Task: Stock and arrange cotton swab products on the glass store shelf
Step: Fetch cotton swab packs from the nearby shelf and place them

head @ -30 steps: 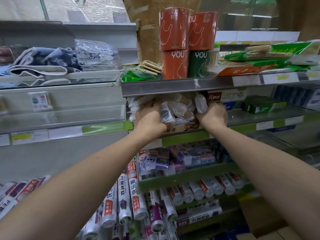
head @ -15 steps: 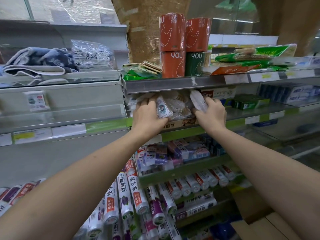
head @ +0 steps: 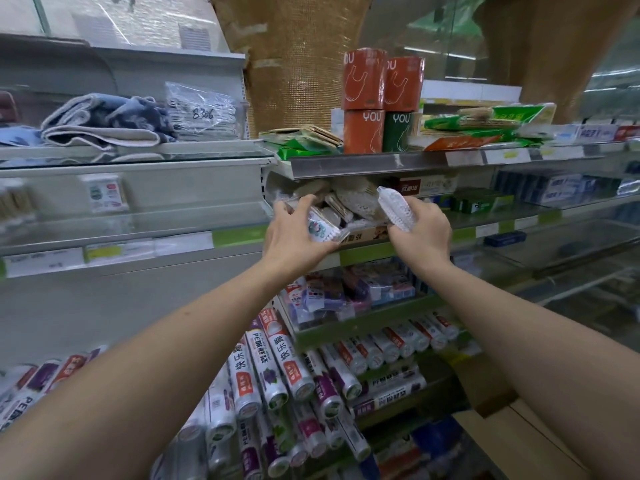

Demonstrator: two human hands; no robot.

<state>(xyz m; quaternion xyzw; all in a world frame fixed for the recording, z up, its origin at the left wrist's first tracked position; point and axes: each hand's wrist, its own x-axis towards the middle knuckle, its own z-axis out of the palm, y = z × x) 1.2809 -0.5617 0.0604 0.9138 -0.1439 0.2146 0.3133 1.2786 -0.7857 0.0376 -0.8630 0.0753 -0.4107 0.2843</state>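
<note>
Several clear bags of cotton swabs are piled at the left end of the glass shelf, under the metal lip of the shelf above. My left hand grips a small labelled cotton swab pack at the front of the pile. My right hand holds a clear bag of white cotton swabs upright, just in front of the pile and to its right.
Orange and green YOU rolls and green packets stand on the upper shelf. Boxed goods lie further right on the glass shelf. Film rolls fill the lower racks. Folded towels lie on the left counter.
Both hands have drawn back from the pile toward me. My right hand has lifted one bag of swabs clear, and my left has pulled a small pack forward.
</note>
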